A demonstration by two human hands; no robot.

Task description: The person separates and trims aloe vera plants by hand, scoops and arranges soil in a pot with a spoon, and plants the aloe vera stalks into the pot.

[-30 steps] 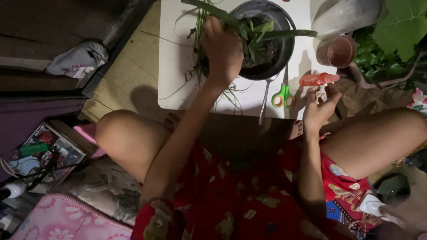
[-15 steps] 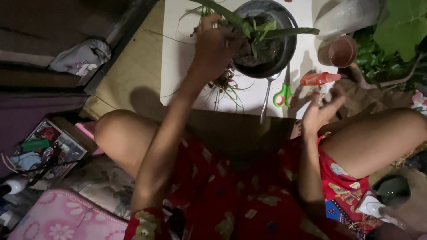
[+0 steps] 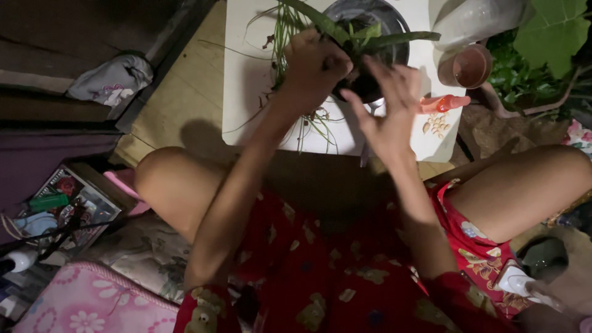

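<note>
As seen overhead: left hand [image 3: 314, 71] grips stringy rooted plant [image 3: 296, 37] beside round dark bowl [image 3: 376, 24].
Right hand [image 3: 385, 108]: fingers spread.

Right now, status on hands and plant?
Left hand gripping the plant at its base beside the bowl. Right hand open, hovering above the scissors, holding nothing. Spray bottle lies nearby.

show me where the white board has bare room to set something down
Bare: the white board's left strip, between its left edge and the grassy plant. Crowded: middle and right, with the dark pot, both hands, orange spray bottle and scattered seeds.
</note>
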